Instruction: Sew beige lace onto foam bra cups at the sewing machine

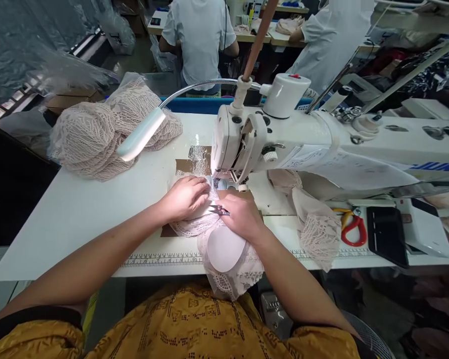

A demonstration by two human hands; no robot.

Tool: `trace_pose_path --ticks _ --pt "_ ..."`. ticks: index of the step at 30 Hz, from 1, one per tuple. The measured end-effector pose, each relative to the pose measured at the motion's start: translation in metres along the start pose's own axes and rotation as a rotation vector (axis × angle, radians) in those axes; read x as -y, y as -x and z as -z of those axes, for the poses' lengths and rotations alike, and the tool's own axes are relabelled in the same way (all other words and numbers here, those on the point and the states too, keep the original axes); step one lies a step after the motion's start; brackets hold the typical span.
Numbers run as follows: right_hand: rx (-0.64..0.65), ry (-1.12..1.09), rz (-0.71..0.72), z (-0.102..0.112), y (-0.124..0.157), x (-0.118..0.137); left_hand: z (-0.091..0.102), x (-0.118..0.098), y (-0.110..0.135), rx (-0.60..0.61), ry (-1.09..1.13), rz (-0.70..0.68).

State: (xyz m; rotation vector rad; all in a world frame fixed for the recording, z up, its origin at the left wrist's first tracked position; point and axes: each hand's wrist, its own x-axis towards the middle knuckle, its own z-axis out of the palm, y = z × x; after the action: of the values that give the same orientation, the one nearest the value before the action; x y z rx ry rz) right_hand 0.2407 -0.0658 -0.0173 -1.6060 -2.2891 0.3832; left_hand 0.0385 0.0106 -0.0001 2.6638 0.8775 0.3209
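A pale pink lace bra piece (198,227) lies under the sewing machine's needle area (226,177). My left hand (185,197) rests on it, palm down, fingers lying together over the fabric just left of the needle. In my right hand (241,212) is a pair of thread snips (219,210), dark blades pointing left toward my left hand. The fingers of that hand curl round the snips close to the presser foot, and its fingertips are partly hidden. Below it, a smooth oval cup (226,248) sits on lace (243,274) that hangs over the table's front edge.
Bundled lace pieces (90,134) are heaped at the left under a lamp (142,134). Right of the machine lie more lace (318,229), red-handled scissors (354,230) and a black phone-like device (387,234). A measuring tape (160,260) runs along the front edge. Two people work behind.
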Motion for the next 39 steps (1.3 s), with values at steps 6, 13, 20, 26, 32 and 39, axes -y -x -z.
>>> trace_pose_path --ticks 6,13,20,26,32,39 --pt "-0.036 -0.021 -0.007 -0.001 0.002 -0.001 -0.010 0.001 -0.002 -0.011 -0.107 -0.028" --pt "-0.072 0.021 0.027 -0.005 0.003 -0.002 -0.007 0.006 -0.006 0.032 -0.128 -0.047" --pt "-0.043 0.020 0.045 -0.003 0.004 -0.001 -0.004 0.001 -0.007 0.074 -0.186 -0.044" --pt "-0.101 -0.018 -0.053 -0.003 0.000 0.001 -0.009 0.001 -0.005 0.073 -0.150 -0.096" --pt "0.027 0.108 -0.099 -0.008 -0.004 0.000 -0.011 0.004 -0.009 0.082 -0.140 -0.106" --pt "0.019 0.163 -0.086 -0.011 -0.005 -0.001 -0.012 0.003 -0.012 0.072 -0.135 -0.107"
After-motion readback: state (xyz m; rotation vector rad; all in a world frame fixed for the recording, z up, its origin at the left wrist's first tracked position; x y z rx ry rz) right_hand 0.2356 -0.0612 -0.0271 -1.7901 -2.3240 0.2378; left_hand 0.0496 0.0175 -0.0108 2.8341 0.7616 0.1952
